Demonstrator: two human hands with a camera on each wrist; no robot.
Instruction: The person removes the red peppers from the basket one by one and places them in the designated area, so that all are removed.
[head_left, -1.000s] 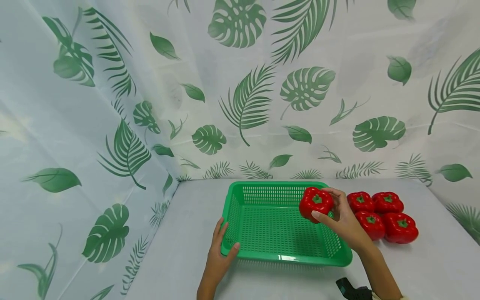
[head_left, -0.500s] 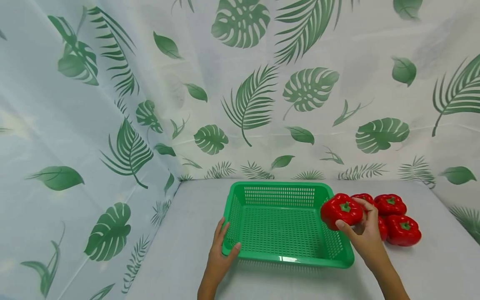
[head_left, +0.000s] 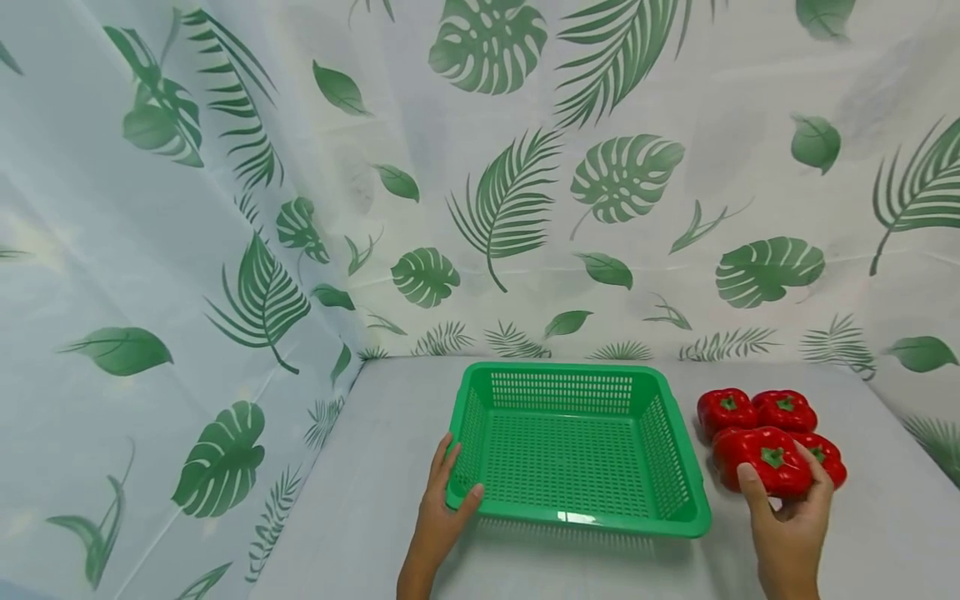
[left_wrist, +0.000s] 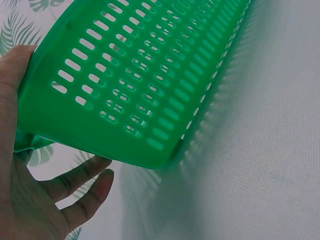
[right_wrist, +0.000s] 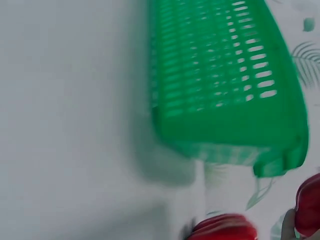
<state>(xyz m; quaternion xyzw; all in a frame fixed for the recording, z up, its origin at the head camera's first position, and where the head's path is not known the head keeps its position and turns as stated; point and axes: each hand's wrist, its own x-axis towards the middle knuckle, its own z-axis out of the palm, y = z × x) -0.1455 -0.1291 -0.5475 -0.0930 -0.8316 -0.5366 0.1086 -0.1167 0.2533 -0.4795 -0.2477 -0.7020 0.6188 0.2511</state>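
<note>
My right hand (head_left: 797,521) pinches a red bell pepper (head_left: 753,467) between thumb and fingers, at the front of a group of red bell peppers (head_left: 726,412) right of the basket. The held pepper overlaps the front ones in the head view. In the right wrist view, fingers touch a pepper (right_wrist: 309,207) cut off by the right edge. My left hand (head_left: 441,510) holds the near left corner of a green plastic basket (head_left: 581,518), thumb at the rim. The left wrist view shows its slotted wall (left_wrist: 95,127) and two fingers below the rim.
The basket stands on a white-covered table (head_left: 360,517), and its slotted floor (head_left: 562,462) is bare. Another red pepper (right_wrist: 225,229) shows at the bottom of the right wrist view. A leaf-print curtain (head_left: 517,275) hangs behind and on the left.
My right hand has carried the pepper from above the basket's right side rightward and down to the pepper group. The left hand stays at the basket's corner.
</note>
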